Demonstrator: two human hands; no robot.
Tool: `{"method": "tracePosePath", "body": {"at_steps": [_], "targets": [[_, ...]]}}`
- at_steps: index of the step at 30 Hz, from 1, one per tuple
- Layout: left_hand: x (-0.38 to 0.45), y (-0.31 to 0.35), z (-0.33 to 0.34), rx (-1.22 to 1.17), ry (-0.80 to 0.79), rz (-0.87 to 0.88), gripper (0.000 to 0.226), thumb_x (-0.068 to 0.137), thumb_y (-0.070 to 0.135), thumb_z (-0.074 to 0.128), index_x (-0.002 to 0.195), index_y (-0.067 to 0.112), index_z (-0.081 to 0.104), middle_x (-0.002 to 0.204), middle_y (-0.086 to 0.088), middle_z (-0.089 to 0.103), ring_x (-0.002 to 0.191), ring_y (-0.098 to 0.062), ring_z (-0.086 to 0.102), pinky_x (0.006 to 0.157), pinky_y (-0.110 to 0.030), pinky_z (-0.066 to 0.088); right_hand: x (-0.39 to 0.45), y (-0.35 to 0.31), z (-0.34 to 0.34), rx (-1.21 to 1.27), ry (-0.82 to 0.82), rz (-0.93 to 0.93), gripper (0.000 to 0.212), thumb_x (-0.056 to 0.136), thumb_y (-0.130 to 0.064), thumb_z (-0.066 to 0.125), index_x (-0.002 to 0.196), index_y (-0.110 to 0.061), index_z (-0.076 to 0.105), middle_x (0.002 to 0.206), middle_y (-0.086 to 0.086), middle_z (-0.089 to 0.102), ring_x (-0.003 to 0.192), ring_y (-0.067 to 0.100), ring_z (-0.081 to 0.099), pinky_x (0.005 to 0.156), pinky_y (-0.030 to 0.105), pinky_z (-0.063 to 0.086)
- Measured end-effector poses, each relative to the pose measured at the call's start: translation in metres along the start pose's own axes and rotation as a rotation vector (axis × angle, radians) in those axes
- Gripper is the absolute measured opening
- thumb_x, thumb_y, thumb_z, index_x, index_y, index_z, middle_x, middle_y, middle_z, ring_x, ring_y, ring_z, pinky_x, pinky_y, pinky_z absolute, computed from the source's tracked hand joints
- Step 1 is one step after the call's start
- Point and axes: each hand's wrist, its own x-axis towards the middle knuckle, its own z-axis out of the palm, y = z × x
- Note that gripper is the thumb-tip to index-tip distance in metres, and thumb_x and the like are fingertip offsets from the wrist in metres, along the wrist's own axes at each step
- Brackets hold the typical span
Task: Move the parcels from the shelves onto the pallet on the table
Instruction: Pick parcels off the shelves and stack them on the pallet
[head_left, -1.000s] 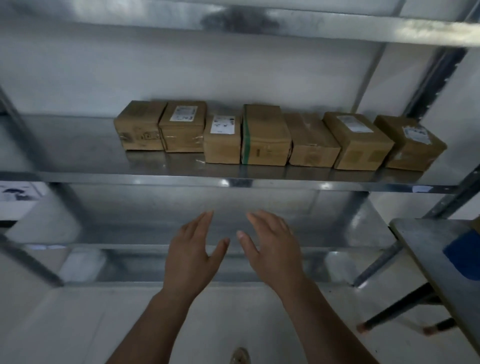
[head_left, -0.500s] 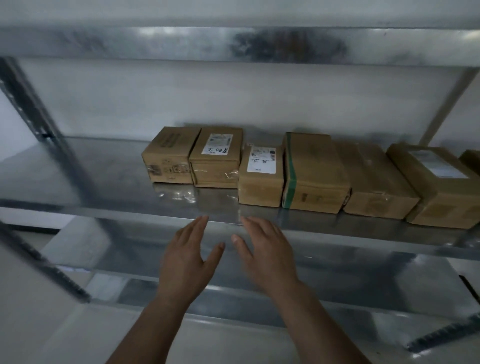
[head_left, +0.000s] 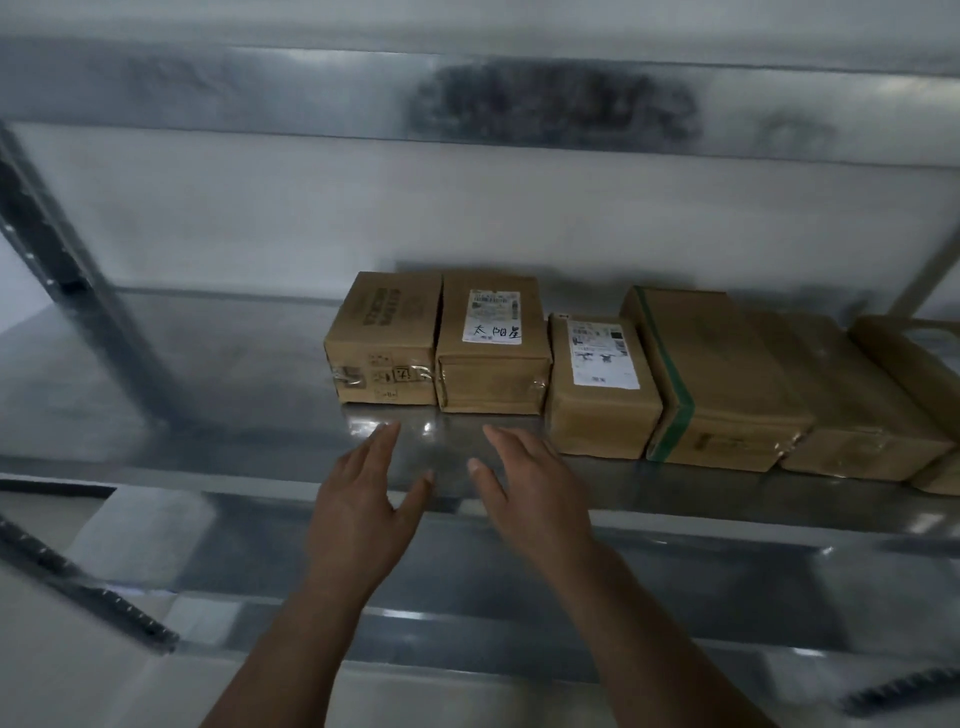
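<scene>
Galvanised steel shelving (head_left: 218, 364) is filling my view, its grey middle shelf shining dully against a pale wall, with another metal shelf edge (head_left: 311, 93) running across above and a lower shelf (head_left: 675, 587) showing beneath. Along the back of the middle shelf a row of brown cardboard parcels is sitting side by side. The leftmost brown cardboard box with dark print on its lid (head_left: 384, 343) is touching the brown box with a white handwritten label (head_left: 493, 345). Just beside that one is lying the shorter brown box with a white printed shipping label (head_left: 602, 384), then the tall brown box with a green tape band (head_left: 722, 384), then a plain brown taped box (head_left: 852, 410), and at the right edge another brown parcel (head_left: 919, 353) is being cut off by the frame. A perforated steel upright (head_left: 47, 249) is slanting up on the left.

I am holding my left hand (head_left: 358, 509) and my right hand (head_left: 530, 499) out in front of the shelf edge, palms facing each other, fingers straight and relaxed, thumbs spread, a gap between them. Both are gripping nothing and are hanging just short of the two leftmost boxes, not touching them.
</scene>
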Motion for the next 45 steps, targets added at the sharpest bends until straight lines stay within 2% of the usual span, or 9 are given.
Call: {"method": "tracePosePath", "body": {"at_steps": [5,8,16,23,27,35,39,42,45], "targets": [[0.055,-0.041,-0.023,-0.041,-0.013,0.021,0.067,0.084,0.051,0.048,0.141,0.016,0.040,0.139,-0.008,0.049,0.126,-0.026,0.044,0.097,-0.037,0.039,0.054,-0.042,0.010,-0.046,0.039,0.012,0.044,0.099,-0.036,0.041,0.139,-0.017,0.042,0.137,0.000,0.047,0.124,0.014,0.041,0.090,0.019,0.025],[0.092,-0.065,-0.034,-0.053,-0.051,0.023,0.060,0.089,0.041,0.057,0.142,0.018,0.037,0.142,-0.006,0.044,0.129,-0.025,0.038,0.100,-0.036,0.037,0.093,-0.056,0.028,-0.064,0.093,0.057,0.043,0.097,-0.033,0.044,0.135,-0.013,0.046,0.128,0.003,0.053,0.118,0.016,0.045,0.099,0.029,0.037],[0.169,-0.104,-0.043,-0.104,-0.238,-0.061,0.068,0.092,0.045,0.049,0.148,0.016,0.024,0.152,-0.006,0.030,0.137,-0.024,0.029,0.109,-0.036,0.027,0.151,-0.077,0.063,-0.167,0.157,0.225,0.022,0.094,-0.028,0.044,0.107,-0.011,0.050,0.103,0.005,0.053,0.096,0.018,0.047,0.090,0.035,0.041],[0.182,-0.123,-0.051,-0.281,-0.209,-0.153,0.038,0.095,0.042,0.044,0.125,0.019,0.054,0.119,-0.005,0.062,0.101,-0.021,0.057,0.079,-0.027,0.036,0.156,-0.104,0.078,-0.140,0.160,0.257,0.019,0.095,-0.027,0.042,0.099,-0.012,0.052,0.098,0.007,0.056,0.095,0.021,0.052,0.085,0.035,0.044],[0.178,-0.145,-0.061,-0.238,-0.158,-0.242,0.053,0.096,0.044,0.042,0.140,0.015,0.042,0.120,-0.009,0.060,0.109,-0.024,0.056,0.090,-0.037,0.040,0.155,-0.117,0.084,-0.068,0.186,0.273,0.029,0.096,-0.031,0.044,0.112,-0.010,0.056,0.104,0.007,0.058,0.097,0.020,0.055,0.081,0.028,0.040],[0.171,-0.160,-0.061,-0.338,-0.285,-0.254,0.059,0.094,0.039,0.049,0.145,0.012,0.032,0.119,-0.010,0.059,0.105,-0.021,0.054,0.083,-0.029,0.035,0.163,-0.116,0.096,0.243,0.120,0.456,0.042,0.089,-0.029,0.053,0.130,-0.019,0.048,0.119,0.007,0.057,0.101,0.019,0.058,0.086,0.039,0.053],[0.161,-0.164,-0.064,-0.450,-0.372,-0.301,0.065,0.095,0.041,0.048,0.149,0.021,0.020,0.140,-0.005,0.046,0.122,-0.021,0.048,0.092,-0.032,0.035,0.154,-0.117,0.089,0.479,0.003,0.450,0.054,0.095,-0.014,0.047,0.145,-0.014,0.028,0.134,0.006,0.045,0.115,0.015,0.048,0.079,0.019,0.043],[0.149,-0.165,-0.070,-0.558,-0.426,-0.327,0.067,0.095,0.038,0.049,0.150,0.029,0.013,0.143,-0.002,0.044,0.122,-0.022,0.050,0.104,-0.040,0.037,0.143,-0.115,0.083,0.647,-0.060,0.385,0.044,0.096,-0.009,0.044,0.138,-0.019,0.035,0.113,-0.009,0.050,0.095,0.003,0.052,0.059,0.007,0.039],[0.137,-0.160,-0.078,-0.623,-0.439,-0.307,0.066,0.096,0.025,0.049,0.149,0.033,0.011,0.141,0.001,0.047,0.122,-0.021,0.050,0.107,-0.045,0.036,0.132,-0.112,0.086,0.689,-0.052,0.289,0.030,0.092,-0.001,0.045,0.118,-0.016,0.048,0.105,-0.005,0.061,0.095,0.009,0.061,0.066,0.009,0.048]]}}
